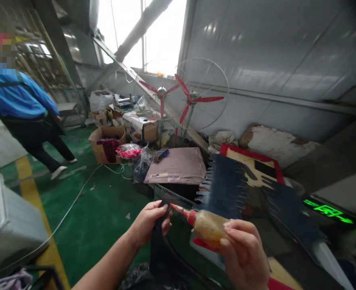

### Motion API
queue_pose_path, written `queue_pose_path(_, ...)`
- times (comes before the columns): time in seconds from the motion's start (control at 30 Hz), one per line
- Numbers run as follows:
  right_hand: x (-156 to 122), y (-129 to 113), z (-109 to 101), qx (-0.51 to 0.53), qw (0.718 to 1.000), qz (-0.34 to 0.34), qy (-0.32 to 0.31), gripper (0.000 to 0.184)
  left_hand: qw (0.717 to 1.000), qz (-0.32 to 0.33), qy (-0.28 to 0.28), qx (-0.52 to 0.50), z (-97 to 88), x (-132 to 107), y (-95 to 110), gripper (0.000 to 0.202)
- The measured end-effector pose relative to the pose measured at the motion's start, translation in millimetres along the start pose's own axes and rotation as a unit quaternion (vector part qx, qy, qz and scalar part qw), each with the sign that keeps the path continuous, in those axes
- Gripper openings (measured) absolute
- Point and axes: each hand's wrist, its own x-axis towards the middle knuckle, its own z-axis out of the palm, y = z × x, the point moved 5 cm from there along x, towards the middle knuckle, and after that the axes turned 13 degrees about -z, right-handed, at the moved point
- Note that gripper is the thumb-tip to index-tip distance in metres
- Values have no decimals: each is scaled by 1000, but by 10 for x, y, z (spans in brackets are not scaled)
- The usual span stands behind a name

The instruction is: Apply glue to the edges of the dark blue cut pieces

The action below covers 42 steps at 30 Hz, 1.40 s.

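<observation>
Amber, cloudy plastic is forming the body of a squeeze bottle (209, 227), which is lying aslant in front of the wearer, its red collar (192, 218) and tapering nozzle (180, 209) pointing towards the left hand (147, 223). The right hand (247, 253) is clamping the bottle near its base, fingertips and thumb pressing from opposite sides. The left hand is pinching a dark strip (161, 245) between thumb and fingers, with the rest hanging below; the nozzle's tip is hovering close by the pinched end, though whether it is touching I cannot tell

Judging by looks, the bottle is probably being light and yielding, perhaps tacky around the stained nozzle, so the broad body is offering the safest hold, well behind the collar. The strip is looking limp and thin, likely wanting support right beside the spot being treated

As for writing, a lit green sign (328, 211) at the right is showing "EXIT" with a running figure and an arrow. Small lettering is running along a dark box edge (173, 195) beneath a wrapped slab (180, 165), but it is staying too small to read. No brand is showing on the bottle
</observation>
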Motion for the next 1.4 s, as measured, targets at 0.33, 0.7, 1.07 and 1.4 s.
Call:
queue_pose_path(0.33,347,-109,284,-125,991,-53,11,13,997,-38,-63,12,-202,295,431,47)
queue_pose_path(0.7,453,-145,485,-133,989,-70,-15,12,993,-75,-78,-37,-341,367,517,33)
queue_pose_path(1.07,456,-140,618,-134,987,-82,-32,11,992,-67,-94,-59,-394,352,433,22)
queue_pose_path(1.4,460,-149,599,-129,987,-92,-30,10,993,-83,-76,-44,-322,342,405,23)
